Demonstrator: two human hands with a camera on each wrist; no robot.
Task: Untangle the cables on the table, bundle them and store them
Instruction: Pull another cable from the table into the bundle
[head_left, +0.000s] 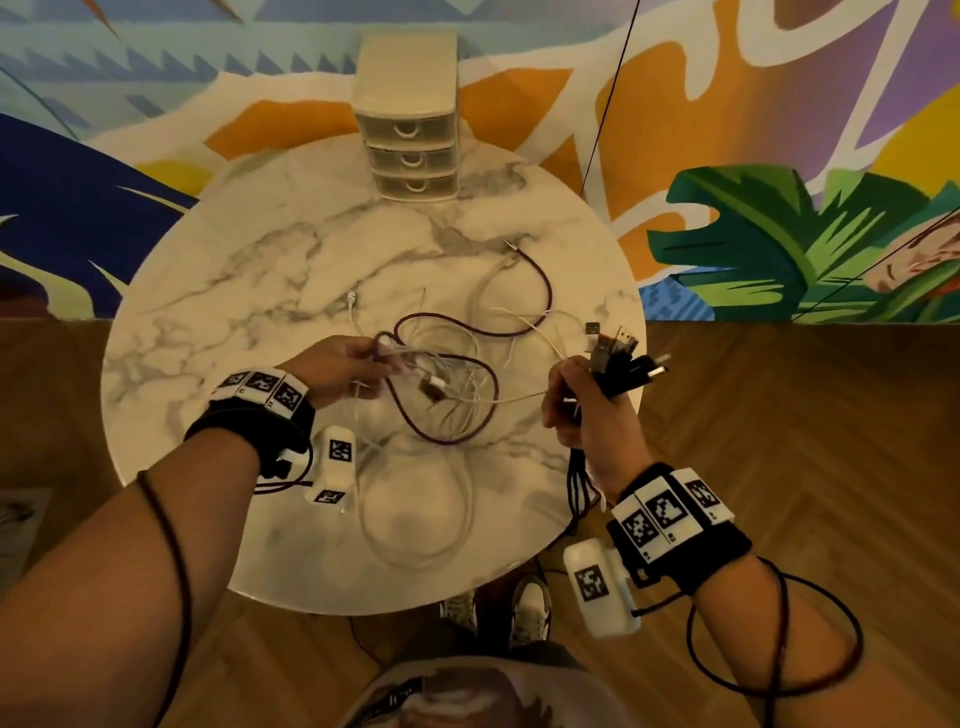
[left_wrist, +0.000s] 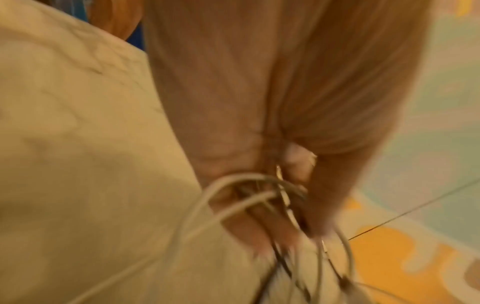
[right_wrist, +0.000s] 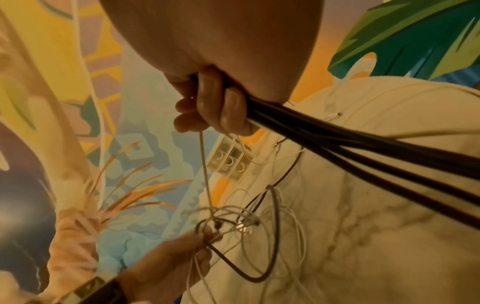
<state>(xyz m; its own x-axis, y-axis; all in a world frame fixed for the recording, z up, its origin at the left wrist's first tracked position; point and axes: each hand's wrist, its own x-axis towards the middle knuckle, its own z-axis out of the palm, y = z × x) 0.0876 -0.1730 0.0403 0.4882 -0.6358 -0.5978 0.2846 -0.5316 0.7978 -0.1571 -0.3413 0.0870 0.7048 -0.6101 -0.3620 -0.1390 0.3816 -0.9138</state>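
Observation:
A tangle of white cables (head_left: 447, 374) and a maroon braided cable (head_left: 540, 291) lies on the round marble table (head_left: 218, 291). My left hand (head_left: 337, 369) pinches the tangle's knot above the table; in the blurred left wrist view the white cables (left_wrist: 233, 197) loop through its fingers (left_wrist: 262, 232). My right hand (head_left: 582, 410) grips a bundle of black cables (right_wrist: 363, 148) with their plugs (head_left: 618, 353) sticking up past the thumb. It also holds one white strand (right_wrist: 205, 170) stretched toward the left hand (right_wrist: 166, 265).
A small beige drawer unit (head_left: 410, 119) with three shut drawers stands at the table's far edge. A loose white cable loop (head_left: 415, 509) lies near the front edge. A painted wall is behind; wood floor and my shoes (head_left: 498, 608) are below.

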